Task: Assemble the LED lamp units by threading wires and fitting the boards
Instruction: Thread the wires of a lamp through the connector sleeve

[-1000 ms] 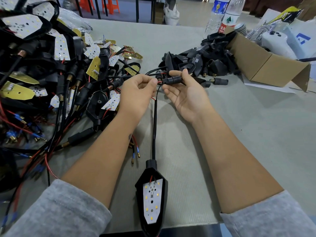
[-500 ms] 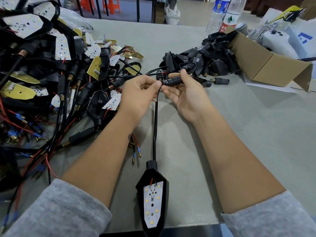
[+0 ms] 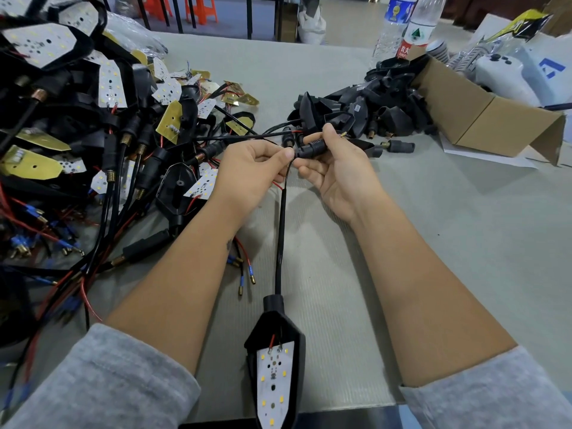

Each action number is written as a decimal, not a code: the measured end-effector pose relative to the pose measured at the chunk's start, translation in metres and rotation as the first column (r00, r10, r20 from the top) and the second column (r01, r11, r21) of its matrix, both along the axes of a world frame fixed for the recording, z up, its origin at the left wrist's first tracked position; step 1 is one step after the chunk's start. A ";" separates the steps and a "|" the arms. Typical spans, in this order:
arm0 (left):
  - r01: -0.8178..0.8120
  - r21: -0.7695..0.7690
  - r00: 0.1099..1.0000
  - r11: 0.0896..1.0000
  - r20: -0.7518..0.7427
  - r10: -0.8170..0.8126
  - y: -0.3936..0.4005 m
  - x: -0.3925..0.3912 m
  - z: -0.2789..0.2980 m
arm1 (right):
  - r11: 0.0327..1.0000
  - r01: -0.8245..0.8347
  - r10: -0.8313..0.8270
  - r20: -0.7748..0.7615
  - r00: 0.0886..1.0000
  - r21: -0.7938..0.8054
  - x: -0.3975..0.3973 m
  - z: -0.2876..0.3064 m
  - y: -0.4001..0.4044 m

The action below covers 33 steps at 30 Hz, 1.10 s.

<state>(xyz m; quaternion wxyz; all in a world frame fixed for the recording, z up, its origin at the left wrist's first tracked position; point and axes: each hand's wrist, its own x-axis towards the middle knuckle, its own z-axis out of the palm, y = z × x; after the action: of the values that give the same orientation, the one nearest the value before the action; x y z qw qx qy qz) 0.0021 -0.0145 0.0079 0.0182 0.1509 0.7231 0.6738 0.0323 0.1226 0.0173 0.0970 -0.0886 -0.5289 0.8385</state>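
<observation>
Black stem (image 3: 311, 146) sits pinched in the right grip (image 3: 337, 168), while the left grip (image 3: 253, 171) pinches the wires (image 3: 286, 178) just beside its mouth. Thin strands may buckle or miss the bore if fed crooked, and a hard tug could drag the lamp (image 3: 274, 363) lying on the desk (image 3: 464, 243) below both grips.

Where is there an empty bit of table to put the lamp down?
The widest bare patch of table lies right of the right forearm, in front of the cardboard box. Another lies beyond the hands, between the two piles. The left side is crowded with wired lamp units; the black housings crowd the box's mouth.
</observation>
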 end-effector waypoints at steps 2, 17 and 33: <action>-0.003 0.004 1.000 1.000 0.002 0.003 0.000 0.001 0.001 | 1.000 -0.013 0.013 0.001 1.000 -0.018 0.000 -0.001 0.000; -0.149 0.065 0.989 0.987 0.031 0.147 0.004 0.002 0.001 | 0.991 0.059 -0.065 -0.043 0.997 -0.120 0.002 0.004 -0.004; -0.089 0.066 0.996 0.994 0.017 0.088 0.006 0.001 0.001 | 0.998 0.053 -0.054 -0.071 0.996 -0.018 0.000 0.001 -0.005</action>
<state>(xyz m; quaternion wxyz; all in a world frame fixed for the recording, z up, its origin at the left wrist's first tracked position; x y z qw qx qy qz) 0.0033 -0.0085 0.0088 -0.0119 0.1145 0.7061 0.6987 0.0326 0.1180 0.0185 0.1377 -0.0736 -0.5156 0.8425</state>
